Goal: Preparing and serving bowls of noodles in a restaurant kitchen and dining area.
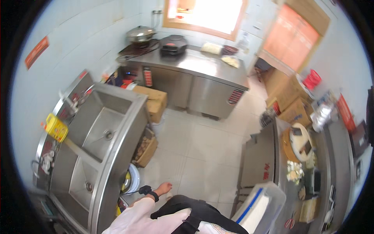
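My left hand [164, 188] hangs empty at my side over the tiled floor, its fingers loosely bent. A black band with a small dark device [145, 190] is on that wrist. Nearest to this hand is a pale blue basin [135, 178] under the sink edge. My right hand is out of view. By my right side, a translucent plastic bin [276, 199] with a blue strip and something white inside is tilted beside the counter; what supports it is hidden.
A steel double sink [117, 152] is on the left, bearing a yellow detergent jug [57, 128]. Cardboard boxes [153, 102] sit past it. A steel counter [198, 65] with a lidded pot [140, 34] spans the back. On the right counter lie a cutting board [301, 140] and scissors [289, 223].
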Demonstrator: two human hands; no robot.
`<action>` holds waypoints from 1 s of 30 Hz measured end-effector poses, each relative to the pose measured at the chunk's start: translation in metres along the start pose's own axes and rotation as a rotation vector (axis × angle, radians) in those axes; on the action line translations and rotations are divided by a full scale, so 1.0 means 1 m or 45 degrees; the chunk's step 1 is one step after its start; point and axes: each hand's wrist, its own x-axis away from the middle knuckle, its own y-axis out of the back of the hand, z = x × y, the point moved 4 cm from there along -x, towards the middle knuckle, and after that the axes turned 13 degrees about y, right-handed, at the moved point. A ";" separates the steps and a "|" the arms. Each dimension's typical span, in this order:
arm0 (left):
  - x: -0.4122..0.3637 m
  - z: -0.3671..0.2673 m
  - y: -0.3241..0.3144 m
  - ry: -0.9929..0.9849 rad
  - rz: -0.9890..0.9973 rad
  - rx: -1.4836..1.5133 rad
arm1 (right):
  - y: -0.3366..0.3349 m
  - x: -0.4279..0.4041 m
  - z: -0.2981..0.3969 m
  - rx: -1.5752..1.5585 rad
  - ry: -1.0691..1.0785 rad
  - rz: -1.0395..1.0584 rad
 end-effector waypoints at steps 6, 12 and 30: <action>0.080 -0.036 0.126 -0.239 -0.585 0.701 | -0.201 -0.053 0.060 0.298 0.215 0.778; 0.206 0.016 0.250 0.074 -1.871 0.594 | -0.520 -0.029 0.114 0.259 0.167 1.415; 0.216 0.108 0.272 1.692 -1.676 0.532 | -1.074 0.180 -0.196 1.159 -0.457 2.046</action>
